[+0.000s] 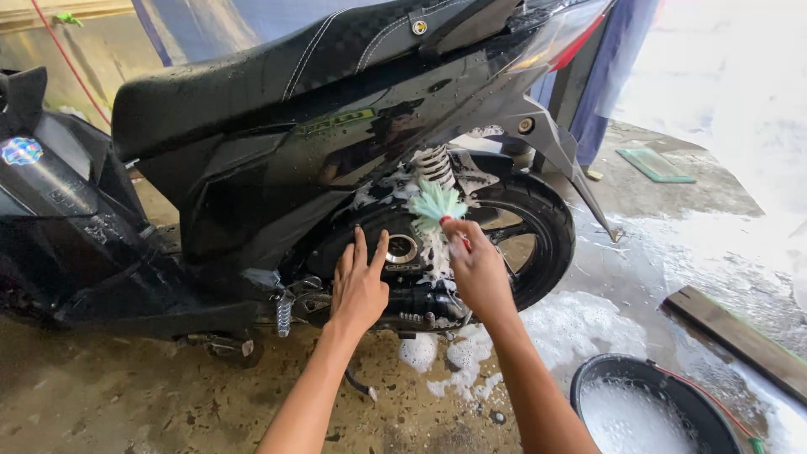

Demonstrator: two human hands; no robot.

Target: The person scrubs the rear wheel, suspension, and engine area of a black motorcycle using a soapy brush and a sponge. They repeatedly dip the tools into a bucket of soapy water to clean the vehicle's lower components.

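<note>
Two bare forearms reach forward from the bottom edge toward the rear of a wet black scooter [277, 143] parked side-on across a muddy concrete floor [126, 395]. Just right of the right forearm, a black bucket [588, 378] of soapy water sits at the lower frame edge, with a patch of white foam [572, 324] spread on the ground between it and the rear wheel [538, 219]. Open floor stretches to the left of the arms, while a wooden plank [740, 336] lies well apart to the right and a green mat [656, 164] rests farther back. The left hand [359, 286] lies flat with fingers spread, palm pressed against the dark engine casing [395, 252] beside the wheel. The right hand [477, 267] is closed around the red handle of a brush [437, 206], whose pale green bristles stand just above the fist, touching the soapy area at the foot of the white shock spring [435, 164]. Suds cling to the casing between the two hands, which are near each other but apart.
</note>
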